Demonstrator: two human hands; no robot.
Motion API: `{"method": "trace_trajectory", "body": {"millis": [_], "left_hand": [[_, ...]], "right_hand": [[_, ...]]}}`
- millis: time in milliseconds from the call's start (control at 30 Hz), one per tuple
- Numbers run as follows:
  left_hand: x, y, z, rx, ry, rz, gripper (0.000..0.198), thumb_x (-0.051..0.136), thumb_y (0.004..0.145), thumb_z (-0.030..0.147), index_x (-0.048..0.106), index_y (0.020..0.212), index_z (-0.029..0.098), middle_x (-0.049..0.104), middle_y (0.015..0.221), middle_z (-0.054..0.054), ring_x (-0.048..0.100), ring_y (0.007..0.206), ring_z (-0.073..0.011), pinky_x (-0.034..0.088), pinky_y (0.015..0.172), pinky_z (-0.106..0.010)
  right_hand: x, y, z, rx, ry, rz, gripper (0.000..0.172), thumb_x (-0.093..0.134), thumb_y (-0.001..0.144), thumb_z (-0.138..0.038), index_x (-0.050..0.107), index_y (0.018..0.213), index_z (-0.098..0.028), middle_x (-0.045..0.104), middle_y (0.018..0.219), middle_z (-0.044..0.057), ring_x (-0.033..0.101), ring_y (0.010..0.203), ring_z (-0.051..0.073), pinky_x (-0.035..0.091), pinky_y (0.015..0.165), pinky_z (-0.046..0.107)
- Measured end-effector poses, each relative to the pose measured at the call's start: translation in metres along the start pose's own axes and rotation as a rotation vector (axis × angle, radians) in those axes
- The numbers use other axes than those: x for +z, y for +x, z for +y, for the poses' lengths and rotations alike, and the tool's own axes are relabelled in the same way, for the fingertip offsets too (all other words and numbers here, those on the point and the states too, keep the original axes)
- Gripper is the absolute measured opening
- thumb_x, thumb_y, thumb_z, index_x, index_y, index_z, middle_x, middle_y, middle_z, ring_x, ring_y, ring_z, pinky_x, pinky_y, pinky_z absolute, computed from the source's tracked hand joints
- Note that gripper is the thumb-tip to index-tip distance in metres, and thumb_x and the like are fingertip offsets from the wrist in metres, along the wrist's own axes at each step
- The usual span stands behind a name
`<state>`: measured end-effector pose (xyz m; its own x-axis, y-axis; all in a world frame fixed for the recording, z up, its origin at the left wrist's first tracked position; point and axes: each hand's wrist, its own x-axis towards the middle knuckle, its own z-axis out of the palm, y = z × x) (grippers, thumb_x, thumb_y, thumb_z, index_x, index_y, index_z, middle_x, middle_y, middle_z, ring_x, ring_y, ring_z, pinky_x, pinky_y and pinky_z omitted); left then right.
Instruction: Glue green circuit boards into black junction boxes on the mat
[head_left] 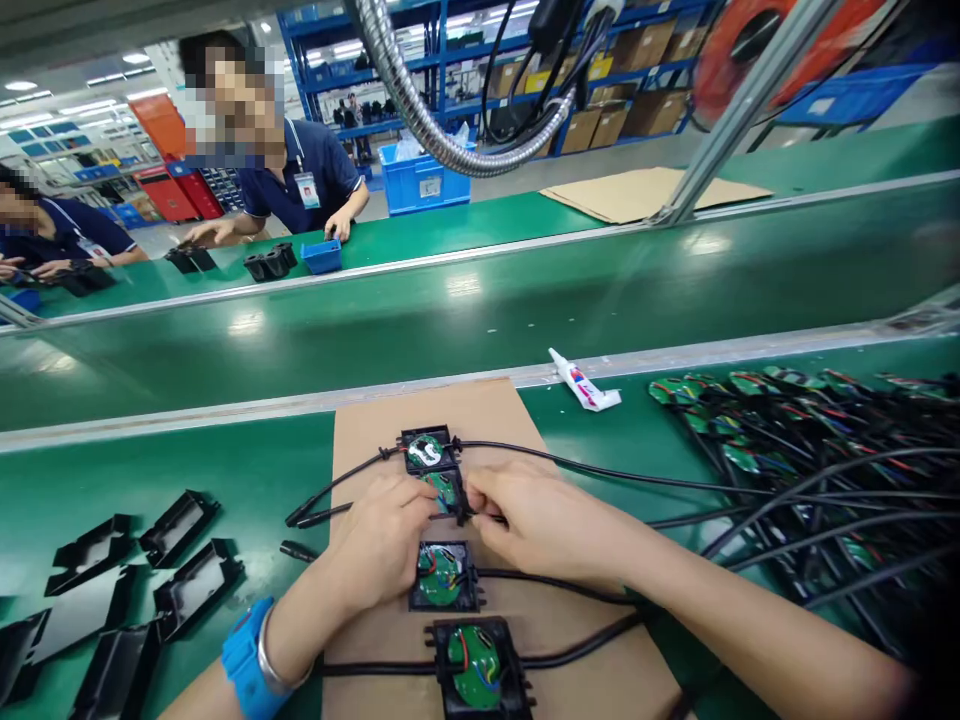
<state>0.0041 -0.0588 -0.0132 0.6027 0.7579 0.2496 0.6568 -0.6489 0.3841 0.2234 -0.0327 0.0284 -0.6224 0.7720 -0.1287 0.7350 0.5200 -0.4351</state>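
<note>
A row of black plastic housings with green circuit boards lies on a cardboard sheet (600, 690). My left hand (382, 535) curls over the left side of the second housing (441, 490) from the back, its fingertips on the edge. On that housing's right side, my right hand (525, 505) pinches the black cable where it enters; the fingertips partly hide it. White paste covers the board in the farthest housing (425, 450). Nearer to me are a housing with red and blue wires (444, 577) and the closest housing (480, 668), both with cables attached.
Empty black cases (199, 585) lie at the left. A heap of wired circuit boards (817, 430) fills the right side. A white tube (585, 385) rests near the bench's back rail. Across the belt (465, 310), a co-worker (300, 180) handles a blue bin (322, 256). A metal conduit (450, 150) hangs overhead.
</note>
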Motion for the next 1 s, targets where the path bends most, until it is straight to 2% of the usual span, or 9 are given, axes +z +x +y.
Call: {"method": "trace_trajectory", "body": {"millis": [67,167,267,333,500,767,900,1000], "left_hand": [[0.000,0.001,-0.001,0.002,-0.018,-0.031,0.025,0.045,0.085,0.007,0.064,0.097,0.017,0.065,0.108,-0.008,0.059,0.099,-0.0218,0.050,0.089,-0.040],[0.001,0.003,-0.001,-0.002,-0.021,-0.071,0.026,0.045,0.082,0.005,0.063,0.098,0.017,0.065,0.110,-0.008,0.059,0.101,-0.0222,0.049,0.090,-0.040],[-0.001,0.004,0.000,-0.008,-0.008,-0.118,0.028,0.044,0.079,0.003,0.062,0.097,0.016,0.065,0.108,-0.009,0.058,0.101,-0.0233,0.048,0.090,-0.040],[-0.002,0.004,0.001,-0.025,0.016,-0.143,0.031,0.044,0.078,0.002,0.061,0.101,0.015,0.065,0.105,-0.009,0.058,0.098,-0.0242,0.048,0.088,-0.041],[-0.001,0.006,0.005,-0.024,0.070,-0.201,0.058,0.044,0.074,0.000,0.048,0.129,0.018,0.061,0.106,-0.008,0.055,0.097,-0.0244,0.047,0.088,-0.041],[0.004,0.015,0.013,-0.066,0.171,-0.236,0.055,0.047,0.065,0.004,0.056,0.118,0.017,0.058,0.096,-0.008,0.051,0.085,-0.0247,0.045,0.072,-0.039],[0.005,0.013,0.014,-0.065,0.181,-0.216,0.058,0.045,0.068,0.003,0.053,0.124,0.016,0.058,0.097,-0.009,0.049,0.083,-0.0244,0.045,0.073,-0.040],[0.005,0.010,0.014,-0.072,0.193,-0.216,0.063,0.045,0.068,0.002,0.048,0.130,0.017,0.058,0.100,-0.009,0.049,0.084,-0.0244,0.045,0.074,-0.041]], "right_hand": [[0.009,0.000,-0.001,-0.041,-0.046,0.021,0.009,0.047,0.081,-0.017,0.056,0.079,-0.017,0.062,0.079,0.004,0.056,0.073,0.017,0.036,0.066,0.028],[0.023,0.002,0.005,-0.116,-0.118,0.134,0.014,0.042,0.084,-0.014,0.056,0.084,-0.015,0.060,0.081,0.007,0.055,0.072,0.018,0.036,0.065,0.029],[0.030,0.006,0.016,-0.119,-0.156,0.214,0.016,0.039,0.086,-0.012,0.055,0.083,-0.014,0.058,0.081,0.007,0.052,0.071,0.017,0.036,0.064,0.029],[0.031,0.008,0.021,-0.109,-0.157,0.201,0.014,0.041,0.085,-0.012,0.054,0.082,-0.014,0.058,0.080,0.006,0.051,0.071,0.017,0.036,0.063,0.029],[0.028,0.011,0.024,-0.148,-0.215,0.134,0.017,0.041,0.082,-0.007,0.057,0.083,-0.015,0.060,0.083,0.006,0.053,0.074,0.016,0.036,0.066,0.028],[0.045,0.015,0.028,-0.242,-0.322,0.140,0.021,0.042,0.082,-0.005,0.060,0.082,-0.015,0.061,0.084,0.008,0.052,0.073,0.018,0.033,0.061,0.029],[0.036,0.014,0.031,-0.187,-0.246,0.142,0.021,0.041,0.087,-0.012,0.061,0.081,-0.016,0.060,0.086,0.007,0.052,0.081,0.018,0.037,0.068,0.029],[0.028,0.013,0.034,-0.144,-0.093,0.171,0.020,0.043,0.088,-0.016,0.059,0.076,-0.016,0.057,0.081,0.006,0.050,0.081,0.017,0.039,0.072,0.029]]}}
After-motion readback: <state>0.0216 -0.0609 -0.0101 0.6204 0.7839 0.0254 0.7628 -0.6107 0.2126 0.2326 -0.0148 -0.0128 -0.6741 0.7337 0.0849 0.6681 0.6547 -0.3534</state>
